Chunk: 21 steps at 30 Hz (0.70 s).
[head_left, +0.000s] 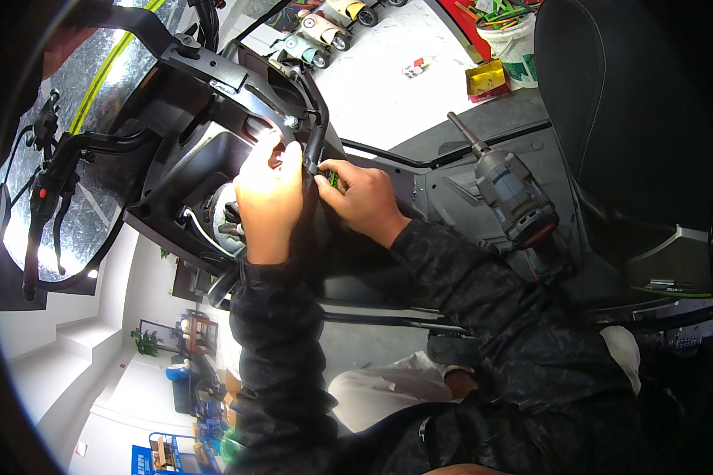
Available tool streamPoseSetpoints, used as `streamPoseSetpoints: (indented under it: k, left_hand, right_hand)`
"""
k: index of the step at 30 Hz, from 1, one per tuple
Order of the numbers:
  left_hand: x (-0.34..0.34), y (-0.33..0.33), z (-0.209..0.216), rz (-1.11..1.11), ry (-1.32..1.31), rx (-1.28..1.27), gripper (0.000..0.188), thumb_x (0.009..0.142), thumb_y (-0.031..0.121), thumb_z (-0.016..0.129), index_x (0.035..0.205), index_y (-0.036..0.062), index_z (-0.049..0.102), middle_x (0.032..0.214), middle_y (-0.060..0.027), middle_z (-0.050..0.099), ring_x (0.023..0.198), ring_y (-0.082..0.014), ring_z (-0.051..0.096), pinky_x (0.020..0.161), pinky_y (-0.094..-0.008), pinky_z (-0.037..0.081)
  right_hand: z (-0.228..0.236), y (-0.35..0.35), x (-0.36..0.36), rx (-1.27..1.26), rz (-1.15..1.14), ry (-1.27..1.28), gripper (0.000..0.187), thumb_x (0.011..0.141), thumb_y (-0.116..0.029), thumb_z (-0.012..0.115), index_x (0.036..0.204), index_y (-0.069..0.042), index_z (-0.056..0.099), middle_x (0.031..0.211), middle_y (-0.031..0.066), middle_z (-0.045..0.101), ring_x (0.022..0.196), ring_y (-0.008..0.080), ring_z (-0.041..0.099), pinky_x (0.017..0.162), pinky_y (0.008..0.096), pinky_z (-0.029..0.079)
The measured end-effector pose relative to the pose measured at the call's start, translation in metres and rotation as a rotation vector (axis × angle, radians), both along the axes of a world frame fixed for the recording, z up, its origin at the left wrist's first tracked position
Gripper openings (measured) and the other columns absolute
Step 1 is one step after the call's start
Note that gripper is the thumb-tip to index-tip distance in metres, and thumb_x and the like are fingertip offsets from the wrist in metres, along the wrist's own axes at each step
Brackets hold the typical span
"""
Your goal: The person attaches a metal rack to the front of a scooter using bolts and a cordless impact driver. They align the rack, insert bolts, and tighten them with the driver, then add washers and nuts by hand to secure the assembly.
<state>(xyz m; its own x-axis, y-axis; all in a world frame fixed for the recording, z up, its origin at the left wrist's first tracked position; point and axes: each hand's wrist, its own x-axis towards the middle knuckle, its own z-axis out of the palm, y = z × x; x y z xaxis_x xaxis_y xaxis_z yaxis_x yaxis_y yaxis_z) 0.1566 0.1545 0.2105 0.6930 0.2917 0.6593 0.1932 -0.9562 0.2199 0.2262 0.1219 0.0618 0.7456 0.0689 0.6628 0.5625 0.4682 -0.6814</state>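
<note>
Both my hands work close together at the front panel (214,119) of a small black vehicle. My left hand (269,198) is closed, its fingertips pinched at the panel's inner edge. What it holds is hidden behind the fingers. Just right of it, my right hand (360,198) pinches beside the lower end of a thick black tube (315,146). A bit of green shows between thumb and fingers there, too small to name. Left of my left wrist, a white cable (202,229) and a dark-and-grey part sit in an opening of the panel.
A cordless impact wrench (511,194) with a long socket lies on the footwell floor (444,194). The black seat (610,95) rises at the right. Beyond the frame stand a white bucket (515,47) and a yellow-and-red tray (487,79). Handlebars (51,174) and windscreen are at the left.
</note>
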Motion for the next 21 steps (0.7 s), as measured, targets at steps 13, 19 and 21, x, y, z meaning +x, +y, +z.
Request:
streamPoseSetpoints:
  k: [13,19,21]
  left_hand:
    - [0.001,0.016,-0.005,-0.03,-0.027,-0.061,0.037,0.097,0.012,0.078,0.128,-0.0075,0.069,0.095,-0.0087,0.074,0.075,-0.0105,0.066,0.065,-0.0257,0.054]
    - [0.001,0.007,-0.003,0.013,-0.023,-0.005,0.039,0.096,0.015,0.078,0.127,-0.0072,0.07,0.087,-0.0075,0.074,0.072,-0.0099,0.066,0.065,-0.026,0.052]
    - [0.001,0.002,-0.002,0.024,-0.005,0.057,0.038,0.096,0.017,0.077,0.126,-0.0066,0.07,0.084,-0.0077,0.074,0.072,-0.0102,0.066,0.066,-0.0275,0.052]
  right_hand:
    - [0.0,0.001,-0.001,0.021,0.092,0.053,0.022,0.092,-0.024,0.077,0.107,-0.008,0.075,0.077,0.0154,0.073,0.069,0.035,0.073,0.063,0.0427,0.057]
    - [-0.001,0.0,-0.001,0.01,0.093,0.052,0.023,0.092,-0.024,0.077,0.107,-0.007,0.075,0.076,0.016,0.072,0.07,0.0358,0.073,0.063,0.0429,0.057]
    - [-0.001,0.0,-0.001,0.014,0.094,0.052,0.023,0.092,-0.024,0.077,0.107,-0.007,0.075,0.076,0.016,0.072,0.07,0.0359,0.073,0.062,0.0428,0.057]
